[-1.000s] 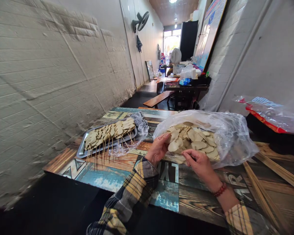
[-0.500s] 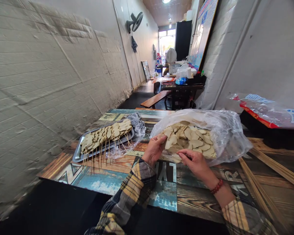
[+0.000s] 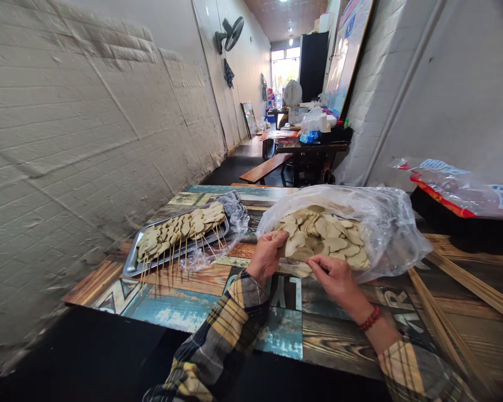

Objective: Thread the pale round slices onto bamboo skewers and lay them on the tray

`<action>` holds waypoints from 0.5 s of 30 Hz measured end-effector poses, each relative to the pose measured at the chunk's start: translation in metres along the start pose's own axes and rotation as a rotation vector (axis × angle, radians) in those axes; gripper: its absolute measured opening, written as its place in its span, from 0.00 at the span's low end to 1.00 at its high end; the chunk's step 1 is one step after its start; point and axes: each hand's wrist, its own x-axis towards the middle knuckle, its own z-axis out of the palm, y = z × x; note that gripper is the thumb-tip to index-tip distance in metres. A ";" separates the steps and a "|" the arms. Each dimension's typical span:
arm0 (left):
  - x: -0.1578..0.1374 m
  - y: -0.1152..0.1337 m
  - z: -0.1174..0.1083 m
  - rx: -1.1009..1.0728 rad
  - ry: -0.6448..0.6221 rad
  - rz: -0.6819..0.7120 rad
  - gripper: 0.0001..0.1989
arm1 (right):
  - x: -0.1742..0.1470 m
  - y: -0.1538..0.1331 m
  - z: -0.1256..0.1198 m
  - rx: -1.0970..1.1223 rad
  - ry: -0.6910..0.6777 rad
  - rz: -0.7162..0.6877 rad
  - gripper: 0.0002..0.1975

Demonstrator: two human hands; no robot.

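Note:
Pale, flat, rounded slices [image 3: 335, 244] are heaped in an open clear plastic bag [image 3: 396, 223] in front of me. My left hand [image 3: 268, 255] is closed at the heap's left edge, thumb against the fingers; what it pinches is hard to make out. By the heap's front edge, my right hand [image 3: 333, 279] is closed in a pinch, and whatever lies between its fingertips is too small to name. To the left, a metal tray [image 3: 131, 267] bears rows of similar slices threaded on thin wooden skewers [image 3: 172, 261], their bare ends pointing towards me.
Bundles of bare wooden sticks [image 3: 473, 285] lie on the patterned tabletop [image 3: 171, 310] at right. Behind them is a red-edged plastic package [image 3: 465, 192] on a black object. Crumpled plastic [image 3: 235, 215] sits by the tray. A wooden bench [image 3: 266, 169] stands beyond.
My left hand has shifted slightly to the right and its fingers have curled a little more. My right hand stays in nearly the same place, still pinching.

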 end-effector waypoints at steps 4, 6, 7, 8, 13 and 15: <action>-0.001 -0.003 0.002 -0.001 0.003 -0.030 0.24 | 0.002 -0.003 -0.002 -0.017 -0.003 0.011 0.20; -0.002 -0.004 0.004 0.006 -0.001 -0.038 0.24 | 0.003 -0.004 -0.003 -0.019 -0.008 0.021 0.20; -0.003 -0.005 0.005 0.008 -0.006 -0.039 0.24 | 0.003 -0.004 -0.003 -0.018 -0.005 0.026 0.20; -0.004 -0.005 0.007 0.009 -0.011 -0.039 0.23 | 0.004 -0.005 -0.003 -0.016 0.000 0.030 0.20; -0.008 -0.004 0.015 0.001 -0.019 -0.051 0.24 | 0.006 -0.007 -0.004 0.004 0.008 0.044 0.19; -0.010 -0.005 0.017 0.007 -0.016 -0.060 0.24 | 0.006 -0.008 -0.004 0.004 0.007 0.060 0.19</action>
